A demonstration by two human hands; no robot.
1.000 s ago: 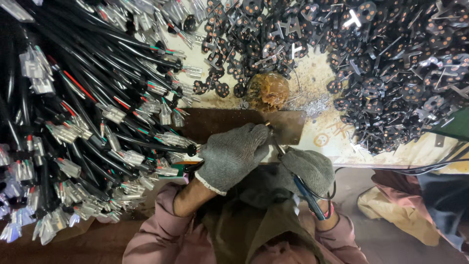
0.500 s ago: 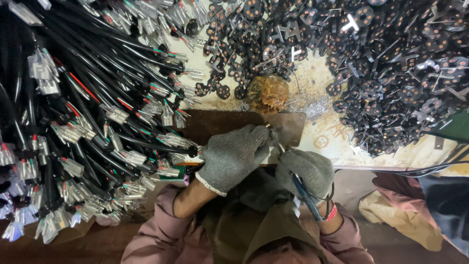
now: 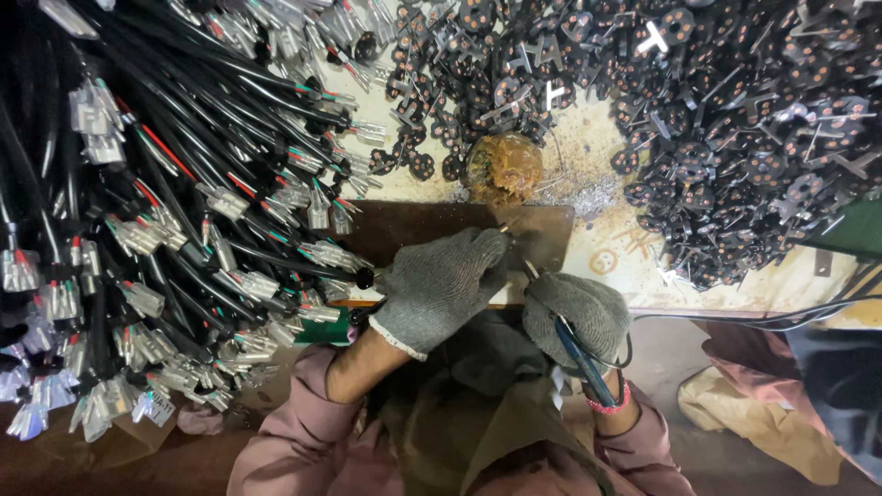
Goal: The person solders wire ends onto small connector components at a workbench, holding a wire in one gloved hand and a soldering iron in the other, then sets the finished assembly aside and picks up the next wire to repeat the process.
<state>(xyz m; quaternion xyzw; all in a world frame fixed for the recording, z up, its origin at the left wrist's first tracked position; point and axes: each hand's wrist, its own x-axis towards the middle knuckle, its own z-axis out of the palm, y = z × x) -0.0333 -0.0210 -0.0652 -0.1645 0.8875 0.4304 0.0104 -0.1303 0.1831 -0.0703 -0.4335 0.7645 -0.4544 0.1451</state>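
My left hand [image 3: 441, 285], in a grey knit glove, is closed over a small part at the end of a black cable [image 3: 363, 276] and presses it onto a brown metal plate [image 3: 413, 230]. Just to its right is my right hand [image 3: 579, 308], also gloved. It grips a blue-handled soldering iron [image 3: 574, 354] like a pen. The iron's tip points up toward my left fingertips near the plate's right end. What lies between the fingertips is too small to make out.
A big bundle of black cables with metal terminals [image 3: 165, 211] fills the left side. Several black plug inserts [image 3: 735, 119] are heaped across the top and right. A brown crusted lump [image 3: 501, 170] sits behind the plate. A black cord [image 3: 735, 317] runs off to the right.
Both hands stay at the plate in almost the same pose; the view has only shifted slightly.
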